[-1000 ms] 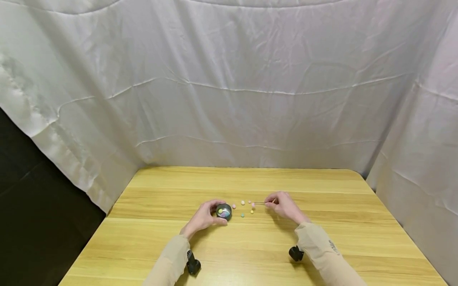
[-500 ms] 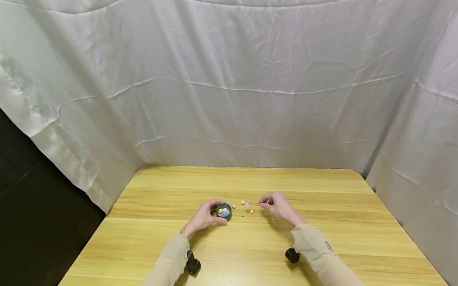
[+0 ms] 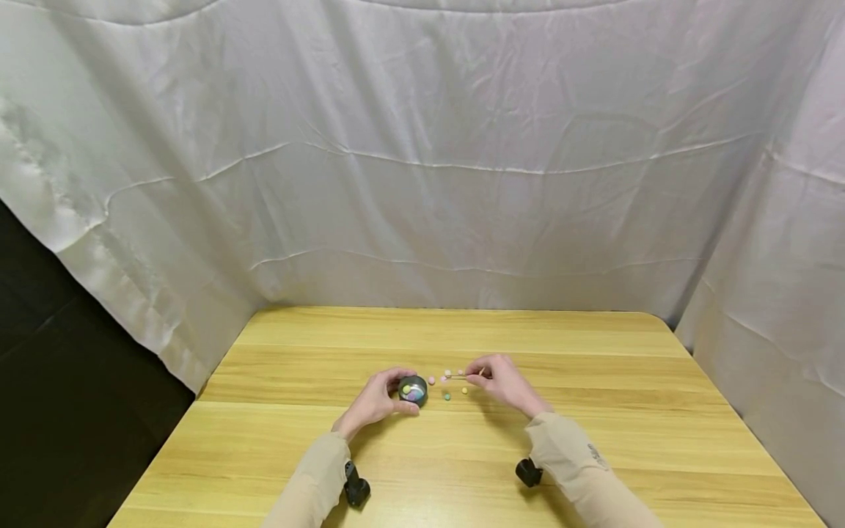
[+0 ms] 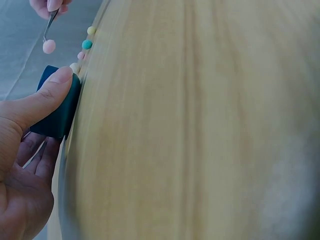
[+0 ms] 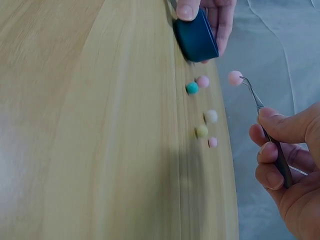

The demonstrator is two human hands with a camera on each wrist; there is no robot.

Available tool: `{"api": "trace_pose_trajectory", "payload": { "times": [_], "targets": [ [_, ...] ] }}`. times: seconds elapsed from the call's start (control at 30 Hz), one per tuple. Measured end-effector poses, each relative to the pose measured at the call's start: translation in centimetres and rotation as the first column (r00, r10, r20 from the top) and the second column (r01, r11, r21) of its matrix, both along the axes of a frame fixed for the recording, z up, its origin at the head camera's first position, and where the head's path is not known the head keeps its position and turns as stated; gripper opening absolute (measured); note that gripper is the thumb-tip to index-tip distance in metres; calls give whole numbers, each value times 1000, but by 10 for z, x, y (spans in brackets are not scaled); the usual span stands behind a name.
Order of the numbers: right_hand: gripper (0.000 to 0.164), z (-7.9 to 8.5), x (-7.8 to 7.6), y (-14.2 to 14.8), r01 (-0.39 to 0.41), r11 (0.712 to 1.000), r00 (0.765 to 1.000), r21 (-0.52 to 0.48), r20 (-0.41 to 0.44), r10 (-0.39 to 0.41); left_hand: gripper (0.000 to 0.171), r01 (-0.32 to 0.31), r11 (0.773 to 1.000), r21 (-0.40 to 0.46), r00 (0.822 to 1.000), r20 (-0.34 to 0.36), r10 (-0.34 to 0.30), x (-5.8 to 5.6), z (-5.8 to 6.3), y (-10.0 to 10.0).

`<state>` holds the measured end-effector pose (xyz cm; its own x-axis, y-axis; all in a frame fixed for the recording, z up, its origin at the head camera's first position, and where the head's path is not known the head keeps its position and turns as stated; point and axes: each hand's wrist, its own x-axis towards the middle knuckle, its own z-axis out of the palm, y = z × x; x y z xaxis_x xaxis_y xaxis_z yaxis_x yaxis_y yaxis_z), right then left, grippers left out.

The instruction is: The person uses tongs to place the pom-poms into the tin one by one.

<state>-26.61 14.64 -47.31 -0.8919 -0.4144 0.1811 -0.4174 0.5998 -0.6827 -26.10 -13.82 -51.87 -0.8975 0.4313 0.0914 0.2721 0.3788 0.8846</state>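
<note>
My left hand (image 3: 372, 402) holds a small dark round bowl (image 5: 194, 39) on the table, thumb on one side and fingers on the other. Green, purple and blue balls lie inside it in the head view. To its right, my right hand (image 3: 503, 383) pinches bent-tip tweezers (image 5: 281, 165). Their tip grips a pink ball (image 5: 235, 78), raised above the table and apart from the bowl. Loose on the wood between the hands lie a teal ball (image 5: 192, 88), another pink ball (image 5: 202, 81), a white ball (image 5: 211, 116), a yellow ball (image 5: 201, 131) and a smaller pink ball (image 5: 213, 142).
The wooden table (image 3: 436, 469) carries everything. A pale grey curtain (image 3: 462, 220) hangs behind it and along both sides. Black cloth (image 3: 53, 381) shows at the far left. Dark wrist devices, one on the left sleeve (image 3: 357, 490) and one on the right (image 3: 529, 471), sit close to the tabletop.
My right hand has moved left, carrying the tweezers and the pink ball closer to the bowl. The left hand and bowl have stayed in place.
</note>
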Motion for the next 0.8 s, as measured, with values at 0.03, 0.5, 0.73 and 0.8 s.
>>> {"api": "trace_pose_trajectory", "payload": {
  "times": [0.03, 0.5, 0.73, 0.8],
  "targets": [
    [9, 1, 0, -2, -1, 1000, 1000, -5, 10, 1, 63, 3, 1000, 5, 1000, 0, -3, 0, 0, 0],
    [9, 0, -1, -20, -42, 999, 999, -20, -14, 42, 62, -7, 1000, 27, 1000, 4, 7, 1, -1, 2],
    [9, -1, -2, -26, -31, 999, 999, -13, -15, 31, 61, -29, 999, 19, 999, 15, 29, 9, 10, 7],
    [9, -1, -2, -28, -30, 999, 999, -11, -12, 30, 61, -29, 999, 27, 999, 19, 28, 9, 10, 7]
  ]
}}
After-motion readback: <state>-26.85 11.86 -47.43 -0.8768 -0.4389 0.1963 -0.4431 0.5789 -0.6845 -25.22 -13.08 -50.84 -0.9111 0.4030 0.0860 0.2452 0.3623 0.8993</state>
